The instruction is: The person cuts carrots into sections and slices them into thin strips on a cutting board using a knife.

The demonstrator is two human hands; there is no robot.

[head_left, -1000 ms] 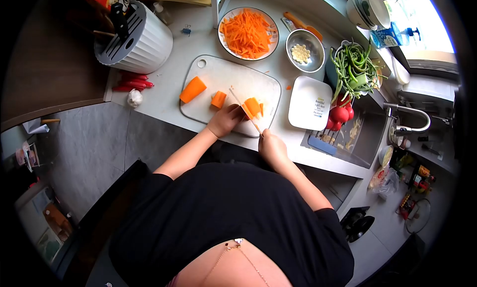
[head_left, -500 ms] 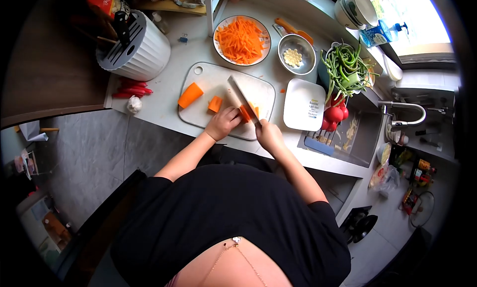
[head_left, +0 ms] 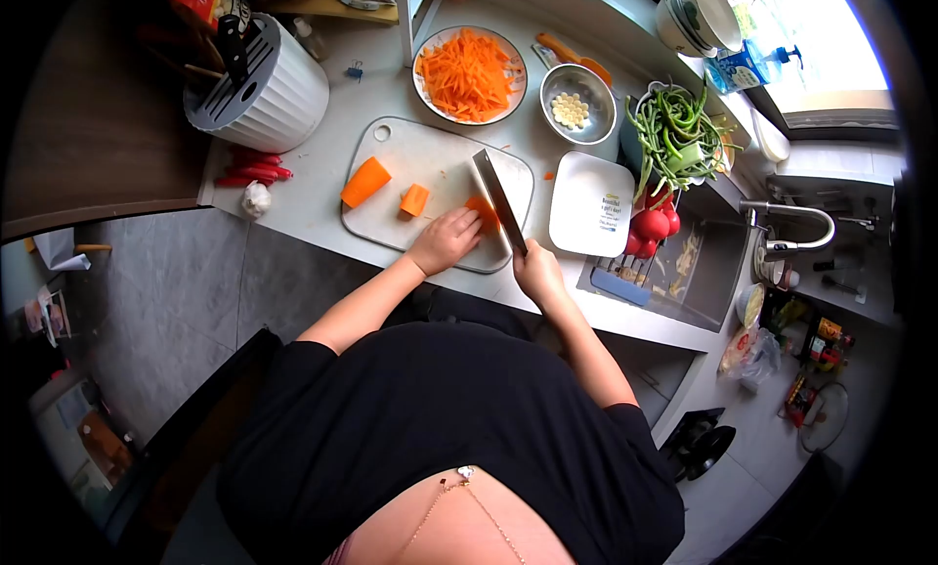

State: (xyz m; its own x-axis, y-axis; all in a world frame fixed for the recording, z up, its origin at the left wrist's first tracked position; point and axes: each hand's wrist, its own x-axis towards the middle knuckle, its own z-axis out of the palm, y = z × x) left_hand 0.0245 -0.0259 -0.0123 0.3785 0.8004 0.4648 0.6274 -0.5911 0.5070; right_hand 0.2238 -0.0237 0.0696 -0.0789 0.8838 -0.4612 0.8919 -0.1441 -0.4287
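On the white cutting board (head_left: 391,145), my left hand (head_left: 446,240) presses its fingertips on an orange carrot piece (head_left: 481,211) near the board's right side. My right hand (head_left: 537,272) is closed round the handle of a knife (head_left: 499,198), whose blade stands just right of that piece. A large carrot chunk (head_left: 365,182) and a smaller block (head_left: 414,199) lie to the left on the board. Behind the board is a bowl of shredded carrot (head_left: 467,74).
A metal bowl with garlic cloves (head_left: 578,104), a white tray (head_left: 590,205), green beans (head_left: 678,130) and tomatoes (head_left: 653,225) are at the right, by the sink (head_left: 708,272). Knife block (head_left: 269,86), red chillies (head_left: 252,169) and a garlic bulb (head_left: 256,199) stand left.
The knife has tilted and now stands to the right of the held carrot piece. My left fingers lie flatter over that piece. The whole view has shifted slightly.
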